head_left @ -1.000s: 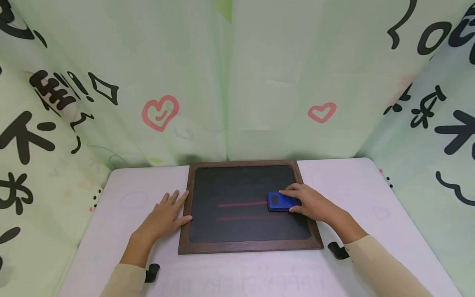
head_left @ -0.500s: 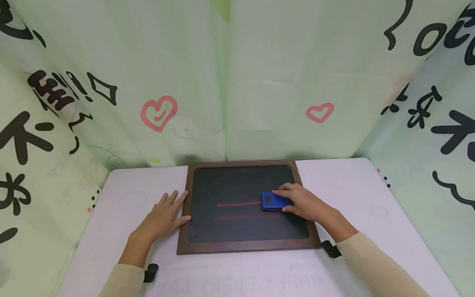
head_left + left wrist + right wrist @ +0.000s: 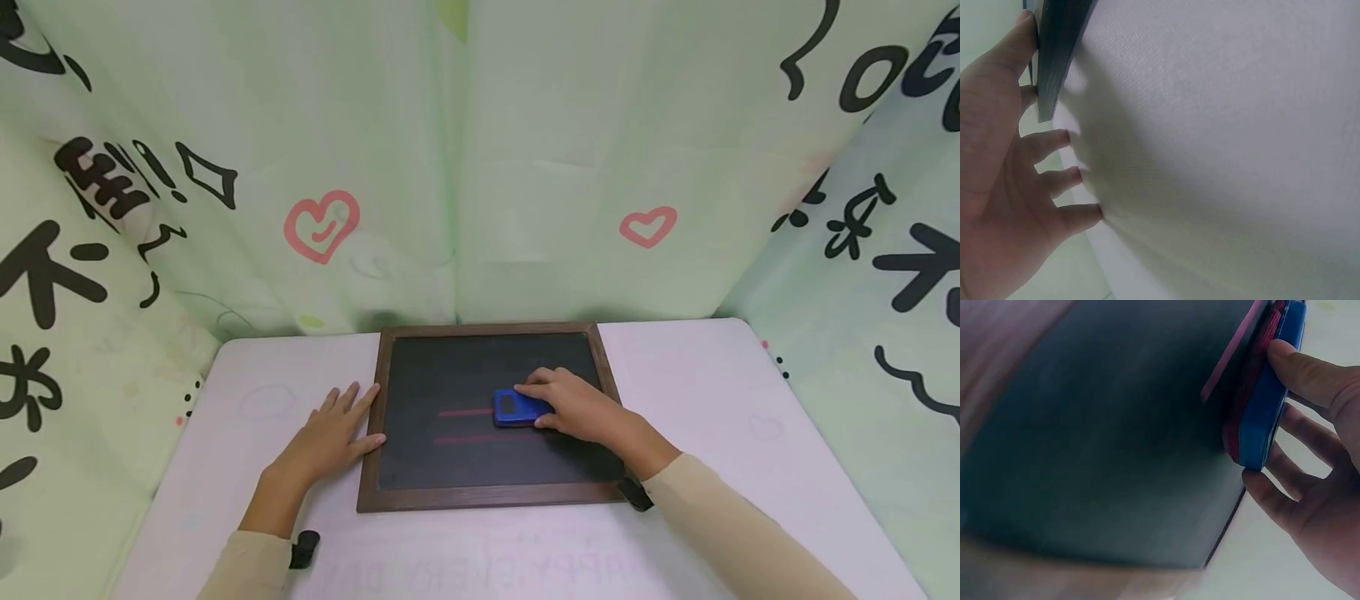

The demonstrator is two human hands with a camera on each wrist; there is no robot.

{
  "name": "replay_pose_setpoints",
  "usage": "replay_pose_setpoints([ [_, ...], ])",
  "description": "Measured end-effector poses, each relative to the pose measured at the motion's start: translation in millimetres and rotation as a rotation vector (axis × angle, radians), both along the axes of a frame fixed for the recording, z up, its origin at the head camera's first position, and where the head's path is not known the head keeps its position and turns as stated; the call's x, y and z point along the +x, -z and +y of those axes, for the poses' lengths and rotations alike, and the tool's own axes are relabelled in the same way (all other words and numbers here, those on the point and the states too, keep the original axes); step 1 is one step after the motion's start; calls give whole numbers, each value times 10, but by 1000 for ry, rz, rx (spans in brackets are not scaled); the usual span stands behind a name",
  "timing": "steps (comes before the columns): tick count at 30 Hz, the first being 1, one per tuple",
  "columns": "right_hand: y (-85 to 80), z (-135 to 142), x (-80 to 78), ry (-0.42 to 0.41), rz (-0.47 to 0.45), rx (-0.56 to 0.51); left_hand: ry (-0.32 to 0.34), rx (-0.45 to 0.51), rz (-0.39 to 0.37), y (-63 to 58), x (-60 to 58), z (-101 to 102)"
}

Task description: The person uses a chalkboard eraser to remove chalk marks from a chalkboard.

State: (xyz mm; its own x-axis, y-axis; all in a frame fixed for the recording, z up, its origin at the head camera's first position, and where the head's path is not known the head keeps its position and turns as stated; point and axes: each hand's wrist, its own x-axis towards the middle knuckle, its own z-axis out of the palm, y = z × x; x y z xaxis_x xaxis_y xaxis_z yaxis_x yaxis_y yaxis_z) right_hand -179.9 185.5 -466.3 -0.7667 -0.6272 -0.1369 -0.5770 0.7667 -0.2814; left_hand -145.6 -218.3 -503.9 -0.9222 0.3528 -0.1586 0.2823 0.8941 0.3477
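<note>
A small chalkboard (image 3: pixel 450 367) with a brown wooden frame lies on the table. Two pink chalk lines cross its middle, the upper one (image 3: pixel 461 412) running up to a blue chalkboard eraser (image 3: pixel 506 408). My right hand (image 3: pixel 573 404) grips that eraser by its right end, thumb on the near side and fingers on the far side. In the right wrist view its dark red felt (image 3: pixel 1254 381) faces the board, beside a pink line's end. My left hand (image 3: pixel 330 442) rests at the frame's left edge, fingers spread, with thumb and index finger touching the wood (image 3: pixel 1057 62).
The white table (image 3: pixel 675 367) reaches past the board on both sides and in front. Behind and at both sides hangs a pale green curtain (image 3: pixel 525 167) with black writing and red hearts. Each wrist carries a black device (image 3: pixel 305 550).
My right hand has slid the eraser leftward across the board. Both pink lines now end further left, with dark board to the right of the eraser. The left hand has stayed put.
</note>
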Motion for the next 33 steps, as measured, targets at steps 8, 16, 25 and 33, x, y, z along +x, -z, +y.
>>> replay_pose_setpoints([
  [8,15,-432,-57,-18,-32,9,-6,5,-11,-6,-6,12],
  [16,22,-858,-87,-57,0,54,-5,3,-7,-1,-3,3],
  [25,19,-1368,-121,-93,54,161,-12,-1,-24,15,-19,15],
  [33,-35,-1688,-125,-97,76,216,-21,-22,-24,15,-24,8],
])
